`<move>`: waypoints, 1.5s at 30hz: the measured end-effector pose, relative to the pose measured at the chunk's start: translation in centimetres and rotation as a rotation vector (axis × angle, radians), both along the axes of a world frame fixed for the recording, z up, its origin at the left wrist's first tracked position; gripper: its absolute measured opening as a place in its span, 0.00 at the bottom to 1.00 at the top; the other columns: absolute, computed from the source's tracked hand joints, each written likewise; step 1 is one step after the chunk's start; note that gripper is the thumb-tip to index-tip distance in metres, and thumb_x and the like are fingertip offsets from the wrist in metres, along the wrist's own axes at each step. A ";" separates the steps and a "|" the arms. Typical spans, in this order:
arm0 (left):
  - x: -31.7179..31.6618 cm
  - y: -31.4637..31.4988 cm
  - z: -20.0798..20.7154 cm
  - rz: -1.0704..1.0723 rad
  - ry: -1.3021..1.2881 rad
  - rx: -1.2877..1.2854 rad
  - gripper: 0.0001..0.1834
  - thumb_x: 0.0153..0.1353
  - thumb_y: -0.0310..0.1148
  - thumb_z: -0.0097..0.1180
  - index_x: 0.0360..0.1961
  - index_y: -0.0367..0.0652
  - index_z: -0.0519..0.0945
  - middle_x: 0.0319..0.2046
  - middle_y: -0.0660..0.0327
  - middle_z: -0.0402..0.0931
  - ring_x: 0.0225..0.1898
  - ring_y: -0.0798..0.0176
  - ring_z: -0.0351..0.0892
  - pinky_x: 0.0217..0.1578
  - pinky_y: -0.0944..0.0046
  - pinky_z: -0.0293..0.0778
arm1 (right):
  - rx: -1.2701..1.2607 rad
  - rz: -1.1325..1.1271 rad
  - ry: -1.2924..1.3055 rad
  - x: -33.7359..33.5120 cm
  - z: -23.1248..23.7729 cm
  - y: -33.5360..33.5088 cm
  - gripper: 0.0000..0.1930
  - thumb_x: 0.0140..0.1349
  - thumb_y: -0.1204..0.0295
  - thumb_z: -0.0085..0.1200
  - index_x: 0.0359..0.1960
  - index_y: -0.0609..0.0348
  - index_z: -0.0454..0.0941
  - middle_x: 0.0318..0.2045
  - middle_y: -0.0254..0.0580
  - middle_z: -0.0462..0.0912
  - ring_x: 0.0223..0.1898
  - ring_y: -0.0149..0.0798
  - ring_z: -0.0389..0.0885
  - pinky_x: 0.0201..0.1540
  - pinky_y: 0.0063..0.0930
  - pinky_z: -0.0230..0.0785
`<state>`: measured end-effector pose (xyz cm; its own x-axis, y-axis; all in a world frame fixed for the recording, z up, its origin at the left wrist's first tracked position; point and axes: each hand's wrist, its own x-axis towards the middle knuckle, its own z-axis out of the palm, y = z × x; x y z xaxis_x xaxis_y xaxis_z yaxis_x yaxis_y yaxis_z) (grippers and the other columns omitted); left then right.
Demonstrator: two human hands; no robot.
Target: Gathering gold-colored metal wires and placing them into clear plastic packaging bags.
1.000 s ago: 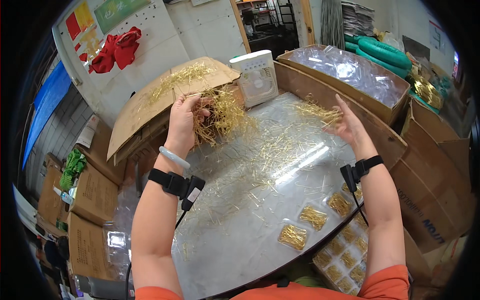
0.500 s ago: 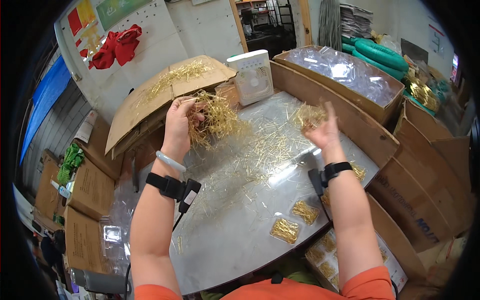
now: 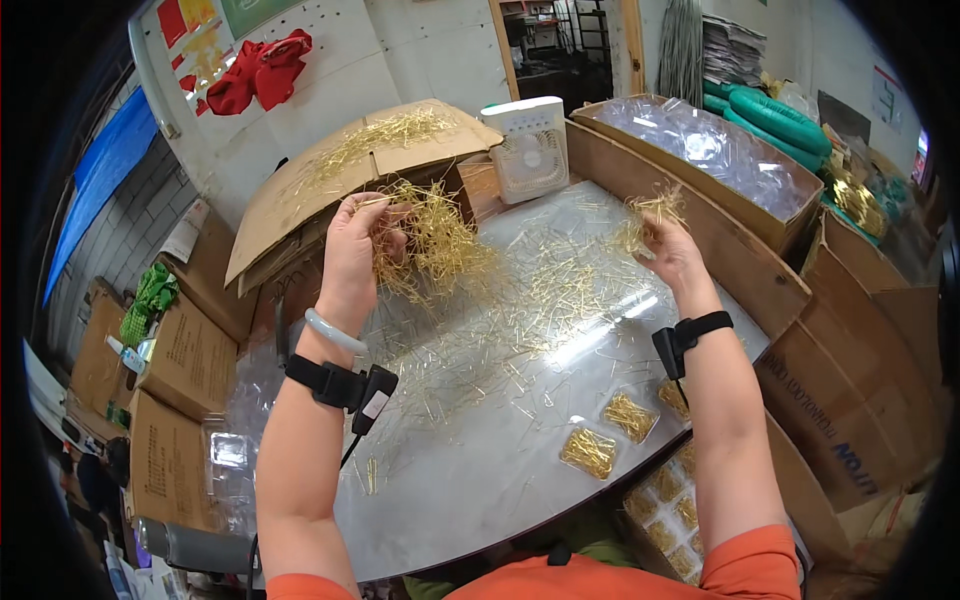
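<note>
A large tangled clump of thin gold wire pieces (image 3: 440,240) hangs from my left hand (image 3: 355,240), whose fingers are closed on its upper left side. Farther right, my right hand (image 3: 675,255) pinches a smaller tuft of gold wire pieces (image 3: 655,208) above the table's far right part. Between the hands, many loose gold wire pieces (image 3: 565,290) lie scattered over the grey tabletop (image 3: 450,480). Close to my right forearm stand small clear boxes filled with the same wire, one box (image 3: 588,452) at the near edge and another box (image 3: 630,415) beside it.
A white fan (image 3: 530,150) stands at the table's back. Left of it, a cardboard sheet (image 3: 290,215) bears more wire. A carton of clear plastic packs (image 3: 700,145) lies behind the right-hand board (image 3: 690,220). Filled boxes (image 3: 665,535) sit in a carton below the near right edge.
My right hand has moved right and its fingers, spread before, are now drawn together on the small tuft. My left hand still holds the clump. The view has shifted slightly.
</note>
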<state>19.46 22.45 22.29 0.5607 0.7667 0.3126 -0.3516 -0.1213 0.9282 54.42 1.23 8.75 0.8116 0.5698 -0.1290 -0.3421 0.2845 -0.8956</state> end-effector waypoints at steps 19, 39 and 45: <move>-2.4 1.3 0.0 0.020 -0.030 0.020 0.05 0.67 0.28 0.51 0.42 0.42 0.74 0.36 0.56 0.83 0.26 0.66 0.79 0.27 0.69 0.76 | 0.073 0.063 0.079 0.0 2.9 0.3 0.17 0.62 0.57 0.63 0.47 0.49 0.76 0.42 0.34 0.80 0.48 0.39 0.76 0.56 0.53 0.64; -13.3 2.9 4.5 0.202 -0.232 0.080 0.07 0.67 0.30 0.52 0.44 0.39 0.76 0.34 0.58 0.81 0.27 0.66 0.79 0.28 0.66 0.76 | 0.553 0.460 0.174 -10.2 7.6 6.9 0.06 0.64 0.67 0.59 0.41 0.50 0.79 0.34 0.33 0.82 0.37 0.34 0.80 0.46 0.39 0.75; -18.8 1.8 5.0 0.246 -0.226 0.070 0.06 0.67 0.27 0.51 0.44 0.40 0.73 0.36 0.56 0.82 0.27 0.66 0.79 0.27 0.68 0.76 | 0.065 0.655 -0.173 -19.6 5.5 14.6 0.15 0.66 0.65 0.57 0.51 0.54 0.78 0.40 0.33 0.84 0.35 0.31 0.81 0.38 0.25 0.74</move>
<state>0.66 24.27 27.34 0.2715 0.8430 0.4644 -0.5002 -0.2886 0.8164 34.80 15.79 14.22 0.3027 0.9528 0.0227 -0.3155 0.1227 -0.9410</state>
